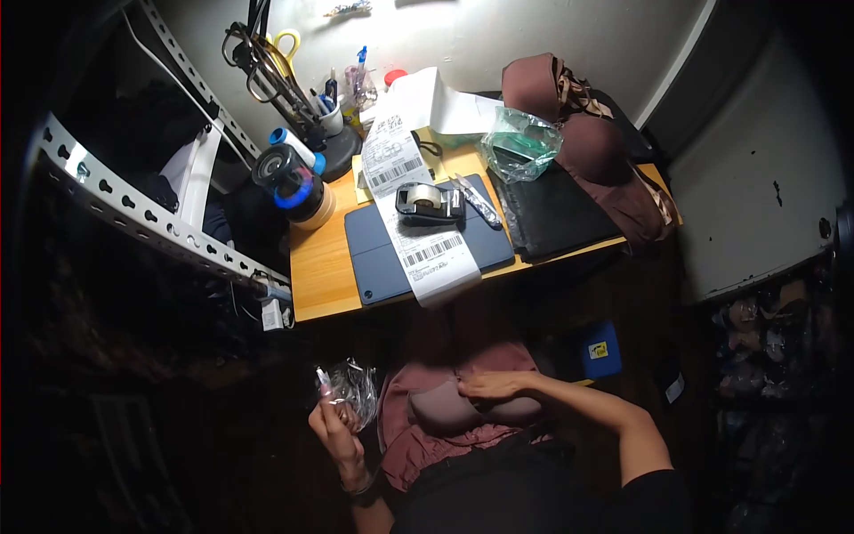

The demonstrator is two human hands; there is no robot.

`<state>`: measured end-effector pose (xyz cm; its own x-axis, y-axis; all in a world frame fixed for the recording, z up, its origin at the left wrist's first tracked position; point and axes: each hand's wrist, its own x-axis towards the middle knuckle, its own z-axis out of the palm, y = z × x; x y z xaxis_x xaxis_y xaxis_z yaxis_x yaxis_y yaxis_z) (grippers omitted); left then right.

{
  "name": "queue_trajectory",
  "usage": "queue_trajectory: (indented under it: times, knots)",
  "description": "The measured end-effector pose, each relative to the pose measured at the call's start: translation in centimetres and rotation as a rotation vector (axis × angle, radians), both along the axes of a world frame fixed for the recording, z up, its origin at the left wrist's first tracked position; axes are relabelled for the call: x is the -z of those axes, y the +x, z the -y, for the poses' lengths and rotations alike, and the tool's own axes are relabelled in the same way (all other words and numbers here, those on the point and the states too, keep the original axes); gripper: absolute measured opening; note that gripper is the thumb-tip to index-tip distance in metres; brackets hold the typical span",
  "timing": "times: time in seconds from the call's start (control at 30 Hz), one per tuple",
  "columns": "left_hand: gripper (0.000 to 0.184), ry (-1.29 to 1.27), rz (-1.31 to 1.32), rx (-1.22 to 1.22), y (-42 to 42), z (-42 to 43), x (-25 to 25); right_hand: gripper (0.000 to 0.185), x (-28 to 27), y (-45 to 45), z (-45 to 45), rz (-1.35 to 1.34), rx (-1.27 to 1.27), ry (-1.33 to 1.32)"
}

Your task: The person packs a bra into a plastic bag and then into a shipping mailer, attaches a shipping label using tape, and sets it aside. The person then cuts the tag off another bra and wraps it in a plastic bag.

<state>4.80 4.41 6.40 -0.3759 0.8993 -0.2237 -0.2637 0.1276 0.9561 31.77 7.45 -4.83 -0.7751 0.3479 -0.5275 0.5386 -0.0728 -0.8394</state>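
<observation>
Our bare left hand (338,434) is raised, fingers curled together, its wrist (354,479) upright; our bare right hand (500,384) reaches inward, palm down, fingers stretched out, the bare right elbow (639,427) bent outward.

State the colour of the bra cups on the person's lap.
Greyish mauve; the bra cups show best in the head view.

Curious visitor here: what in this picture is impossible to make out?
All in the head view:
Fine print on the paper labels: too small to read.
Middle of the blue-grey case: hidden beneath those labels and the tape dispenser.
Whatever, if anything, is inside the clear plastic at the left hand: glare and creases.
Most things on the metal shelf: darkness.
</observation>
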Motion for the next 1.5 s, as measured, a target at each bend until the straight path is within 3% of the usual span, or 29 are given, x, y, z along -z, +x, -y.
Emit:
queue_trajectory:
  times: [0.07,0.13,0.23,0.3,0.33,0.4,0.43,0.47,0.5,0.53,0.6,0.63,0.67,0.7,0.73,0.77,0.8,0.83,0.87,0.93,0.97,1.0,1.03,1.07,1.13,1.27,1.5]
  knots:
    - [0.037,-0.036,0.013,0.119,0.9,-0.5,-0.2,0.072,-2.9,0.4,2.4,-0.023,-0.002,-0.163]
    - [0.035,-0.09,-0.086,0.216,3.7,-1.6,-0.8,0.072,-3.0,0.1,3.4,-0.078,0.006,-0.033]
    - [0.035,-0.111,-0.038,0.43,7.2,-2.3,-0.4,0.07,-4.4,0.8,3.4,-0.067,-0.062,0.089]
    - [0.036,-0.083,0.0,0.553,8.1,-2.5,2.2,0.063,-3.4,1.8,4.3,0.059,0.151,0.205]
    - [0.037,-0.112,0.079,0.573,8.8,-2.6,1.6,0.057,-0.9,2.8,6.1,-0.035,0.466,0.393]
    - [0.041,-0.209,0.198,0.534,10.3,-3.2,0.4,0.044,-2.3,6.2,6.1,0.003,0.851,-0.015]
    - [0.041,-0.208,0.201,0.533,10.4,-3.5,1.1,0.029,-0.4,7.8,7.3,-0.116,1.112,0.174]
    - [0.043,-0.354,0.386,0.599,10.3,-3.8,2.7,0.025,-2.4,8.8,7.8,0.046,1.356,0.014]
    - [0.046,-0.501,0.573,0.659,10.3,-4.1,4.5,0.034,-3.1,9.6,8.5,-0.093,1.481,0.126]
    - [0.046,-0.506,0.576,0.654,10.4,-4.3,6.1,0.028,-3.8,9.4,8.5,-0.22,1.477,0.501]
    - [0.05,-0.713,0.929,0.701,10.7,-4.8,9.7,0.023,-8.7,6.9,9.1,-0.074,1.487,0.498]
    - [0.052,-0.782,0.95,0.706,10.7,-4.9,11.6,0.024,-10.0,5.6,9.4,-0.047,1.423,0.211]
    - [0.052,-0.783,0.949,0.708,10.8,-4.9,12.2,0.031,-8.5,4.3,9.8,-0.193,1.254,0.445]
    - [0.05,-0.821,0.844,0.709,10.9,-4.9,12.6,0.038,-5.8,3.4,10.2,-0.113,0.986,0.691]
    - [0.049,-0.857,0.736,0.707,10.8,-4.9,13.3,0.043,-0.1,3.5,11.5,0.14,0.454,1.085]
    - [0.041,-0.801,0.674,0.88,9.2,-5.2,14.9,0.038,-1.7,1.3,9.2,0.113,0.401,0.715]
    - [0.034,-0.546,0.242,0.59,10.7,-4.1,16.2,0.033,-1.9,-0.3,7.0,0.091,0.365,0.403]
    - [0.03,-0.389,-0.166,0.572,9.7,-4.1,16.0,0.033,-0.6,-1.3,6.3,-0.047,0.465,0.51]
    - [0.03,-0.221,-0.566,0.533,8.8,-4.2,15.4,0.032,3.9,-1.4,5.3,0.133,0.312,0.313]
    - [0.023,-0.115,-0.706,0.611,8.7,-3.6,11.6,0.037,1.5,-2.3,2.1,0.241,0.183,0.122]
    - [0.021,-0.1,-0.719,0.647,9.1,-3.1,9.5,0.035,4.8,-2.4,2.0,0.186,0.214,0.074]
    - [0.02,0.086,-0.798,0.587,9.8,-2.1,9.4,0.033,8.2,-2.3,1.8,0.131,0.248,0.029]
    - [0.019,0.205,-0.986,0.611,10.3,-1.3,9.0,0.029,4.8,-1.7,0.5,-0.105,0.356,-0.244]
    - [0.018,0.327,-1.172,0.634,10.9,-0.7,8.3,0.029,4.2,-1.4,0.1,-0.217,0.489,-0.285]
    - [0.016,0.473,-1.041,0.642,12.4,0.1,6.8,0.029,3.8,-1.3,0.4,-0.345,0.772,-0.248]
    - [0.012,0.458,-0.889,0.73,13.7,1.4,3.8,0.028,3.9,-2.4,0.6,-0.434,1.165,-0.057]
    - [0.03,0.487,-0.682,1.175,15.2,4.4,1.3,0.026,2.5,-1.0,6.1,-0.169,1.209,0.244]
